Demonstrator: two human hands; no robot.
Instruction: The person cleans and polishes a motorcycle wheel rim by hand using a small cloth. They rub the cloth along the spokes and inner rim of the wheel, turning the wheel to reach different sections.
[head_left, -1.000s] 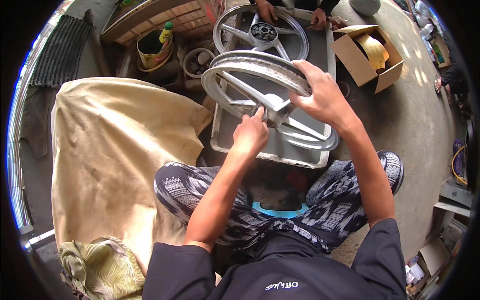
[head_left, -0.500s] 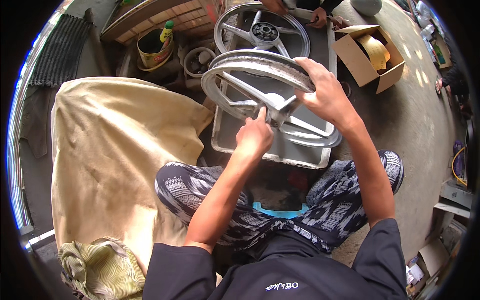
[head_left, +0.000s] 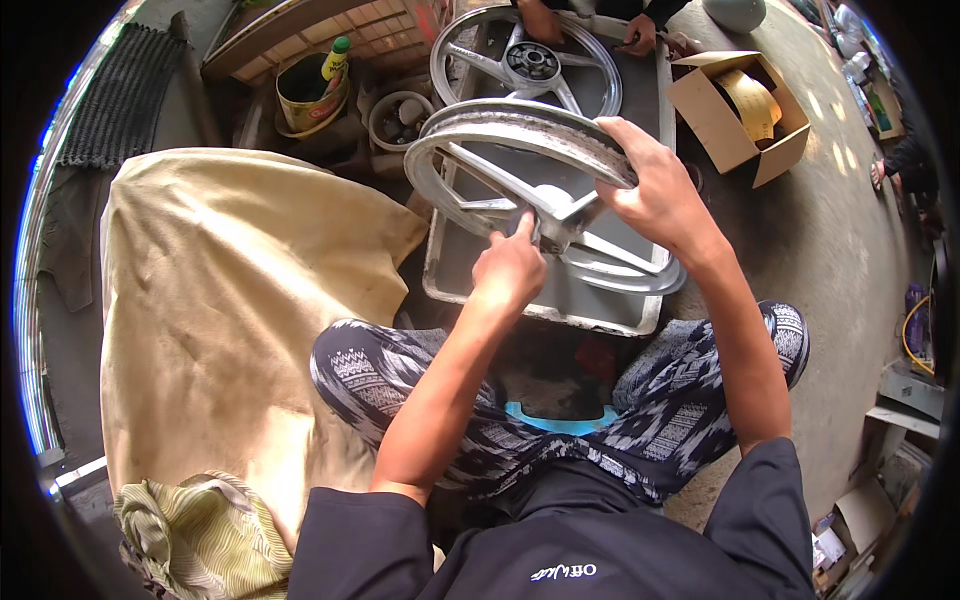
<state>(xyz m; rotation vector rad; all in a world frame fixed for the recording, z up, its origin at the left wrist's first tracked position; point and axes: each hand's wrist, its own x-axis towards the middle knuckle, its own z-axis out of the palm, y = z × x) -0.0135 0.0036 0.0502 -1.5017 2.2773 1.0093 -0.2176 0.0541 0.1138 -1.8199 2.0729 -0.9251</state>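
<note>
A silver spoked wheel rim stands tilted on edge over a shallow metal tray in front of my knees. My right hand grips the rim's outer edge at the right. My left hand is closed at the hub, fingertips pressed against the spokes' centre; whether it holds anything is hidden. A second silver spoked wheel lies flat at the far end of the tray, where another person's hands touch it.
A tan cloth covers the ground at my left. An open cardboard box sits to the right. A yellow bucket with a green-capped bottle and a small bowl stand behind the tray. Concrete floor lies at the right.
The wheel has been tipped up more upright and turned. My right hand slid along its edge; my left hand stayed at the hub.
</note>
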